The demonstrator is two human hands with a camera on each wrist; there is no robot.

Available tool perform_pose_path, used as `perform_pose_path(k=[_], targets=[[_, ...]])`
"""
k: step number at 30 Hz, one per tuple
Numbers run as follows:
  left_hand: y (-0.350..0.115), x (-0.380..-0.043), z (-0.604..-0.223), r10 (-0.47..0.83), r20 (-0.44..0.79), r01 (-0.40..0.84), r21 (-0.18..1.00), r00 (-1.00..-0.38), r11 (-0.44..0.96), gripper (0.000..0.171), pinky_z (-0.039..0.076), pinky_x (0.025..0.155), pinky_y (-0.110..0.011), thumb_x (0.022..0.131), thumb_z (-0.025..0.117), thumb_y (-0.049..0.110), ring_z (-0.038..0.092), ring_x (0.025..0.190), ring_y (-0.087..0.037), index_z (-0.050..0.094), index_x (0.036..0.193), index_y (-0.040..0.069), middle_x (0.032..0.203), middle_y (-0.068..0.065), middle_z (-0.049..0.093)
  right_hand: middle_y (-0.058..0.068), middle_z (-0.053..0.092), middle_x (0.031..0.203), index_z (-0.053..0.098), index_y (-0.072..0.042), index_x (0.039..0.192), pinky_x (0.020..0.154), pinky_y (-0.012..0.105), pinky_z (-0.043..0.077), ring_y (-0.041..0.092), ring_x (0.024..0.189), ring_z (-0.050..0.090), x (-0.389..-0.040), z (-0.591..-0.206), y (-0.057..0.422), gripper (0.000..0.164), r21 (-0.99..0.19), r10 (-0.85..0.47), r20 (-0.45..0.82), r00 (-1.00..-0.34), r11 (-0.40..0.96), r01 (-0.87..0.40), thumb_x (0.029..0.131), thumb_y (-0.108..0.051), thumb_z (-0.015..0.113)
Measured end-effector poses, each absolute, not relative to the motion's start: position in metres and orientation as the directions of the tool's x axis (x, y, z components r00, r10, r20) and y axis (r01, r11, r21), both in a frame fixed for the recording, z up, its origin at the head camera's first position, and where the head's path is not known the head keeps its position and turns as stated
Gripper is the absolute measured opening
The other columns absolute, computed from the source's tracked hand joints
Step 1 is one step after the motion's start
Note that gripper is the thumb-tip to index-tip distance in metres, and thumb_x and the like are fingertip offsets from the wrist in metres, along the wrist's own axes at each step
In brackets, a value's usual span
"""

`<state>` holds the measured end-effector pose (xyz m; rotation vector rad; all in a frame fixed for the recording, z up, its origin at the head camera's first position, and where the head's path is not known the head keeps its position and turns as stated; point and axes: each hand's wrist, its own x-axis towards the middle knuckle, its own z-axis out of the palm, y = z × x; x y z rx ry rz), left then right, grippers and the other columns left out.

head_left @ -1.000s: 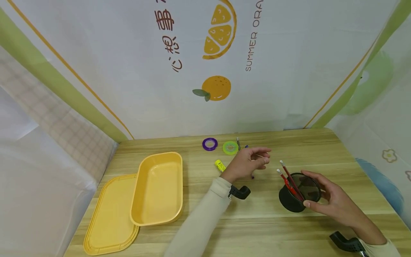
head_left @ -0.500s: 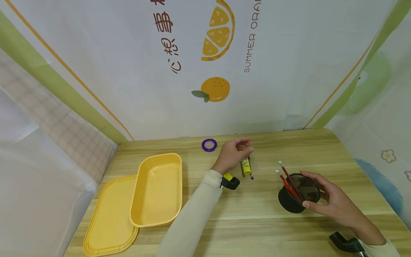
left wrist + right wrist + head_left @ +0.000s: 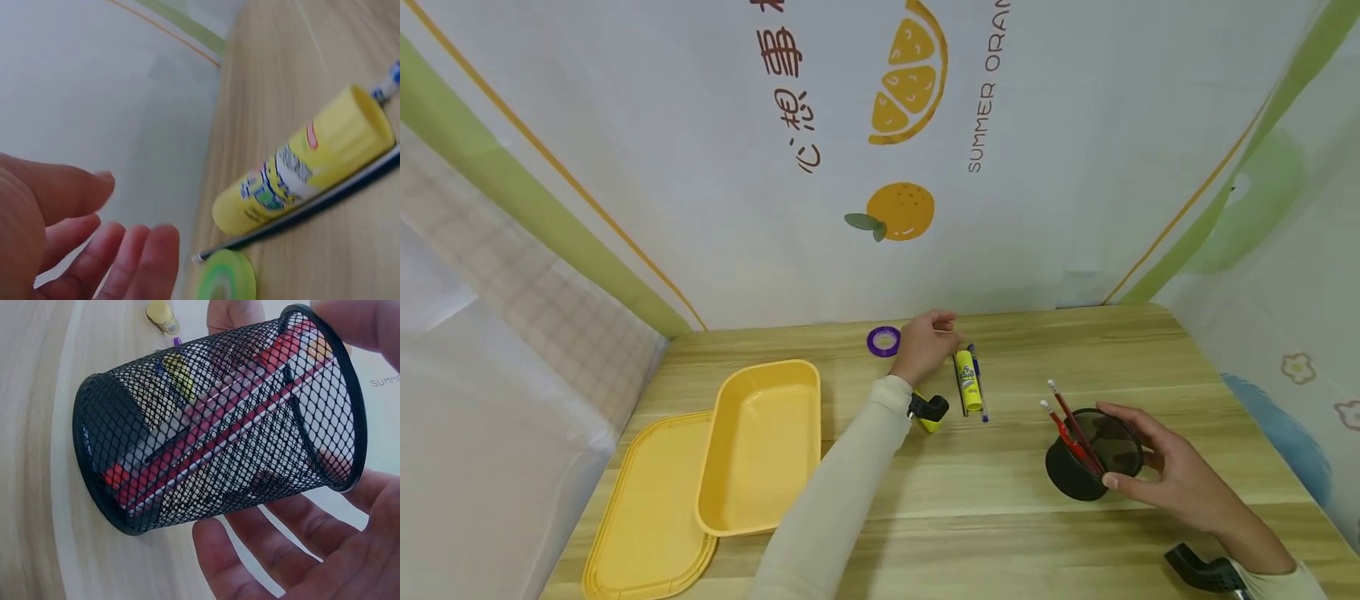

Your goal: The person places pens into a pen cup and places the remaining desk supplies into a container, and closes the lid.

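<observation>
My right hand (image 3: 1176, 467) grips the rim of a black mesh pen cup (image 3: 1067, 477), which tilts to the left. Inside it, a red pen (image 3: 219, 403) and a red pencil (image 3: 234, 437) lean towards the rim. The left hand (image 3: 927, 343) hovers with loosely bent fingers, nothing between them, at the back of the table. Close by lie a yellow glue stick (image 3: 300, 165), a dark pencil (image 3: 306, 207) and a pen with blue ends (image 3: 980, 387). A green tape roll (image 3: 250, 278) shows in the left wrist view; the hand covers it in the head view.
To the left stands a yellow plastic box (image 3: 767, 454), overlapping its flat yellow lid (image 3: 647, 508). A purple tape roll (image 3: 872, 343) lies beside the left hand. Another yellow item (image 3: 930, 426) is partly hidden under the left wrist. A printed cloth (image 3: 1030, 208) hangs behind the table.
The left hand has moved left and back, uncovering the glue stick, pencil and pen and now covering the green tape roll. The right hand holds the pen cup in the same place.
</observation>
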<state>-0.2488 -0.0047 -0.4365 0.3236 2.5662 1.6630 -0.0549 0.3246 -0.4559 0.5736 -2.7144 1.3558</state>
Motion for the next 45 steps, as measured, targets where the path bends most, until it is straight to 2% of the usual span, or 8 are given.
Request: perform_pose_path(k=[5, 12, 18, 25, 33, 38, 43, 45], targets=[[-0.003, -0.258, -0.441, 0.176, 0.017, 0.096, 0.888, -0.984, 0.45, 0.044, 0.062, 0.087, -0.031, 0.098, 0.075, 0.015, 0.073, 0.112, -0.026, 0.067, 0.14, 0.003, 0.126, -0.014, 0.073, -0.012, 0.053, 0.148, 0.042, -0.007, 0.16, 0.084, 0.023, 0.057, 0.008, 0.112, 0.067, -0.054, -0.456, 0.326, 0.082, -0.766, -0.305, 0.214, -0.928, 0.537, -0.354, 0.088, 0.002, 0.081], [0.002, -0.265, -0.447, 0.121, -0.039, 0.035, 0.834, -0.992, 0.551, 0.044, 0.059, 0.097, -0.038, 0.098, 0.076, 0.02, 0.069, 0.118, -0.027, 0.068, 0.14, 0.007, 0.129, -0.01, 0.073, -0.015, 0.053, 0.148, 0.042, -0.006, 0.16, 0.085, 0.024, 0.057, 0.007, 0.112, 0.067, -0.055, -0.458, 0.324, 0.082, -0.771, -0.312, 0.225, -0.923, 0.523, -0.365, 0.088, 0.002, 0.081], [0.005, -0.269, -0.452, 0.061, -0.056, -0.006, 0.785, -0.997, 0.619, 0.044, 0.06, 0.094, -0.04, 0.097, 0.078, 0.025, 0.07, 0.113, -0.026, 0.07, 0.136, 0.006, 0.127, -0.01, 0.074, -0.006, 0.054, 0.15, 0.043, -0.006, 0.159, 0.087, 0.024, 0.057, 0.008, 0.114, 0.067, -0.058, -0.458, 0.322, 0.082, -0.767, -0.312, 0.23, -0.922, 0.525, -0.369, 0.088, 0.001, 0.082], [0.006, -0.271, -0.458, 0.025, -0.063, -0.036, 0.8, -0.998, 0.598, 0.04, 0.06, 0.096, -0.042, 0.095, 0.081, 0.023, 0.071, 0.114, -0.029, 0.074, 0.13, 0.005, 0.127, -0.012, 0.075, -0.016, 0.052, 0.15, 0.044, -0.007, 0.159, 0.087, 0.024, 0.057, 0.006, 0.116, 0.066, -0.058, -0.458, 0.321, 0.081, -0.772, -0.311, 0.221, -0.924, 0.523, -0.361, 0.088, -0.001, 0.083], [0.018, -0.277, -0.462, -0.043, -0.066, -0.078, 0.741, -0.997, 0.667, 0.032, 0.061, 0.088, -0.04, 0.093, 0.083, 0.027, 0.072, 0.105, -0.026, 0.077, 0.119, 0.01, 0.119, -0.007, 0.077, -0.007, 0.055, 0.147, 0.044, -0.006, 0.159, 0.085, 0.025, 0.058, 0.009, 0.113, 0.067, -0.055, -0.456, 0.321, 0.08, -0.788, -0.307, 0.22, -0.926, 0.503, -0.354, 0.088, -0.001, 0.082], [0.026, -0.28, -0.462, -0.074, -0.063, -0.097, 0.69, -0.995, 0.718, 0.03, 0.06, 0.073, -0.036, 0.092, 0.084, 0.033, 0.072, 0.091, -0.024, 0.077, 0.112, 0.012, 0.111, -0.006, 0.078, 0.0, 0.058, 0.145, 0.043, -0.005, 0.159, 0.084, 0.026, 0.059, 0.011, 0.111, 0.069, -0.055, -0.457, 0.326, 0.08, -0.785, -0.306, 0.218, -0.927, 0.51, -0.353, 0.088, -0.001, 0.082], [0.029, -0.285, -0.467, -0.093, -0.05, -0.102, 0.683, -0.994, 0.723, 0.025, 0.049, 0.056, -0.031, 0.089, 0.086, 0.035, 0.064, 0.071, -0.019, 0.072, 0.089, 0.013, 0.088, -0.003, 0.074, 0.008, 0.059, 0.143, 0.043, -0.004, 0.158, 0.083, 0.028, 0.06, 0.013, 0.111, 0.069, -0.055, -0.458, 0.327, 0.08, -0.787, -0.308, 0.218, -0.926, 0.506, -0.353, 0.088, -0.001, 0.082], [0.029, -0.287, -0.469, -0.097, -0.043, -0.1, 0.682, -0.994, 0.724, 0.031, 0.046, 0.053, -0.031, 0.088, 0.086, 0.034, 0.059, 0.065, -0.018, 0.066, 0.076, 0.014, 0.077, -0.002, 0.07, 0.01, 0.059, 0.143, 0.043, -0.004, 0.158, 0.083, 0.028, 0.06, 0.013, 0.111, 0.069, -0.055, -0.458, 0.327, 0.08, -0.786, -0.307, 0.217, -0.927, 0.509, -0.352, 0.088, -0.001, 0.082]])
